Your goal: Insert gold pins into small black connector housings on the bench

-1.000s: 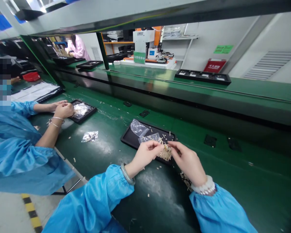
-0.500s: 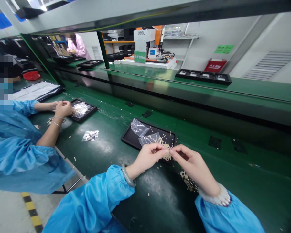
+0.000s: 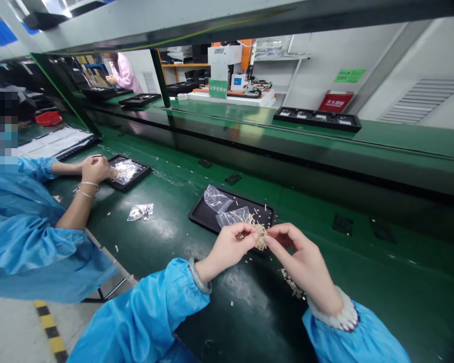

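Observation:
Both my hands are pinched close together over the near right corner of a black tray (image 3: 203, 214). My left hand (image 3: 230, 245) has thumb and forefinger closed at a pile of small beige strips (image 3: 261, 242). My right hand (image 3: 304, 257) pinches just beside it, fingertips almost touching the left ones. Whatever lies between the fingertips is too small to make out. Two clear plastic bags (image 3: 217, 198) rest in the tray, the nearer one next to the pile. More loose beige pieces (image 3: 292, 285) lie on the green bench under my right wrist.
Several flat black parts (image 3: 233, 179) sit on the green bench, which has a raised ledge behind. A small clear bag (image 3: 140, 212) lies left of my tray. At left, a co-worker's hands (image 3: 94, 169) work at another black tray (image 3: 130, 181). A segmented tray (image 3: 318, 119) stands on the ledge.
My right fingers have shifted slightly while my left hand stays nearly still. The flat black parts on the bench have slid a little to the right. The co-worker's hands moved slightly left.

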Demonstrator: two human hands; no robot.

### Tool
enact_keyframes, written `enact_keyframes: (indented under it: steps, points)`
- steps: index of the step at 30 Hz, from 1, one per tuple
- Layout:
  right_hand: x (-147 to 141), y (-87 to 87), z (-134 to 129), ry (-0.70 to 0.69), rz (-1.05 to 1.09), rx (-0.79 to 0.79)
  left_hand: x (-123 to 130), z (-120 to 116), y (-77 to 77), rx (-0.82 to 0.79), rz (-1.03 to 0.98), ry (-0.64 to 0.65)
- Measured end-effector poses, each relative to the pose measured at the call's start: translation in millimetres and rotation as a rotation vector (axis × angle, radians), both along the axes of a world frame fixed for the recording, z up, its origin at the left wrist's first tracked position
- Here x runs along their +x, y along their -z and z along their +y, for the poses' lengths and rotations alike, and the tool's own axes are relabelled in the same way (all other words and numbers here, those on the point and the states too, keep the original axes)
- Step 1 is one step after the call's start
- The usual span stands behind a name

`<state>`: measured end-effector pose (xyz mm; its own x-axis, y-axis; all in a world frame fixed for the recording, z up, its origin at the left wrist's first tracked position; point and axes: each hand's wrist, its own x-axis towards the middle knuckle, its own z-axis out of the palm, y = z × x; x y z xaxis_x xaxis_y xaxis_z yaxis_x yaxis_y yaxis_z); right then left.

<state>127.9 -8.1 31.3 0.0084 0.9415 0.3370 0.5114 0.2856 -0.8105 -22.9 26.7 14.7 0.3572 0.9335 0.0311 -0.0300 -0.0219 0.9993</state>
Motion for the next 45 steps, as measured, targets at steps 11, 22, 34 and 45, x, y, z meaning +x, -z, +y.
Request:
enact_keyframes:
  steps: [11, 22, 34, 45]
  points:
    - [-1.1, 0.3, -5.0, -0.012, -0.317, 0.198, -3.7, -3.6, -1.9, 0.412, 0.24, -0.074]
    - [-5.0, 0.4, -3.2, 0.075, -0.174, 0.129, -3.2, -6.0, -3.1, 0.328, 0.221, -0.076]
    - [11.7, 31.5, 18.4, 0.044, -0.138, -0.155, -3.0, 5.4, 7.1, 0.133, 0.111, 0.036]
    - [1.9, 9.0, 10.6, -0.107, 0.425, -0.442, -1.8, -2.9, 5.0, 0.222, 0.203, 0.072]
